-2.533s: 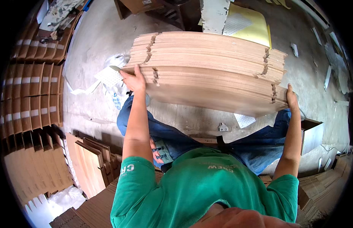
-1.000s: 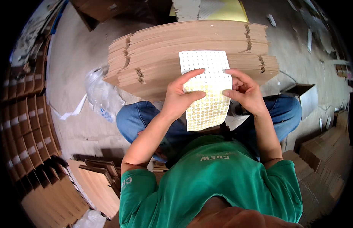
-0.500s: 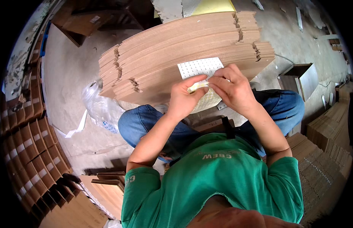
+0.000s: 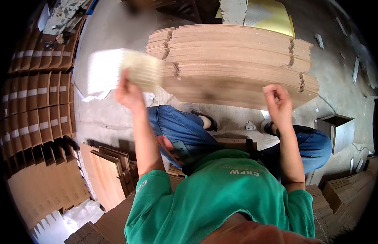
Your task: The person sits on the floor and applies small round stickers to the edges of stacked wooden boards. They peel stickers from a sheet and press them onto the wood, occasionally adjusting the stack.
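A white and pale-yellow rectangular paper sheet [image 4: 107, 71], blurred by motion, is grasped near its lower edge by the left hand [image 4: 130, 95], thumb laid on its face. The right hand [image 4: 280, 103] is well apart to the right, fingers curled in toward the thumb; whether something small is pinched there cannot be told.

Half a second ago both hands met on the sheet in front of the body. Now they have parted, and the sheet has swung out to the left in the left hand alone, leaving the right hand free of it.

Between the two grips and beyond them is a long stack of thin brown boards [image 4: 233, 61] with notched ends. The sheet overlaps its left end in view, and the right hand shows before its near right part; contact cannot be told. Nearer the body than the grips, the blue-jeaned legs [image 4: 183, 128] spread along the near side, bounding the space there. Right of the right hand stands an open grey box [image 4: 339, 136]. Left of the left hand are upright brown divided panels [image 4: 38, 91]; nearer the body, pale wooden boards [image 4: 105, 173] lean together.
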A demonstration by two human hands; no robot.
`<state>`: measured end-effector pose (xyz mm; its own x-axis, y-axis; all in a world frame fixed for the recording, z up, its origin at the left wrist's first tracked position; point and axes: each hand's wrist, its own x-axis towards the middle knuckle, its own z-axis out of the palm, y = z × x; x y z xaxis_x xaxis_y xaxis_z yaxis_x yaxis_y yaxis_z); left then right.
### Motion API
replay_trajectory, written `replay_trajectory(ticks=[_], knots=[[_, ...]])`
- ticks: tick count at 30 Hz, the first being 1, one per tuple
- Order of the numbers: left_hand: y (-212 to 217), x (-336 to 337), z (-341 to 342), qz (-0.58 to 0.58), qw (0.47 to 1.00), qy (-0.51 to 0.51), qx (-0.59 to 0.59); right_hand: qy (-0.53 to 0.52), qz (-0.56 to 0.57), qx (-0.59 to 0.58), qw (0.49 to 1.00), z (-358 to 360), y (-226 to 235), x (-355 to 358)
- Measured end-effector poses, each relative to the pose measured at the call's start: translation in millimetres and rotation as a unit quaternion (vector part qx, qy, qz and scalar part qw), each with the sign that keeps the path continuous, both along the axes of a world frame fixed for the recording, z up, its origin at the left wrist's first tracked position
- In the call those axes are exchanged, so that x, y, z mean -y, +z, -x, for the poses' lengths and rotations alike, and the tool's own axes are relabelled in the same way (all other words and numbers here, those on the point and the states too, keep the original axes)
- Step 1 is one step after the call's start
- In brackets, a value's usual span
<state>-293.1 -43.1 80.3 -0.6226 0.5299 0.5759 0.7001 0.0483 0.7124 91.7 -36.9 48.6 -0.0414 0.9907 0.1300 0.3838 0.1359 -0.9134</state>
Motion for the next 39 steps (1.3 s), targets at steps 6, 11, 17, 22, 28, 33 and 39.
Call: replay_trajectory(ticks=[6, 11, 17, 22, 28, 33, 39], knots=[[-108.9, -19.6, 110.4, 0.389, 0.914, 0.097, -0.069, -0.010, 0.152, -0.063, 0.986, -45.0, -49.7, 19.7], [-164.9, -19.2, 60.4, 0.154, 0.910, 0.035, 0.382, -0.058, 0.110, -0.040, 0.991, -76.4, -80.1, 38.7], [-154.2, -20.3, 46.2, 0.184, 0.909, 0.065, 0.367, -0.114, 0.131, -0.005, 0.985, -83.8, -69.9, 27.8], [-151.7, -9.3, 68.4, 0.219, 0.950, 0.005, 0.224, -0.137, 0.022, 0.182, 0.973, -94.5, -46.0, 19.5], [-136.4, -1.1, 97.4, 0.362, 0.928, -0.037, 0.083, -0.053, -0.147, 0.320, 0.934, -115.2, -37.9, 16.9], [-124.1, 5.9, 83.8, 0.363, 0.925, -0.041, 0.109, 0.016, -0.105, 0.392, 0.914, -115.9, -38.9, 25.8], [-120.8, 8.4, 77.0, 0.346, 0.929, -0.026, 0.131, 0.023, -0.029, 0.381, 0.924, -117.2, -39.9, 34.0]])
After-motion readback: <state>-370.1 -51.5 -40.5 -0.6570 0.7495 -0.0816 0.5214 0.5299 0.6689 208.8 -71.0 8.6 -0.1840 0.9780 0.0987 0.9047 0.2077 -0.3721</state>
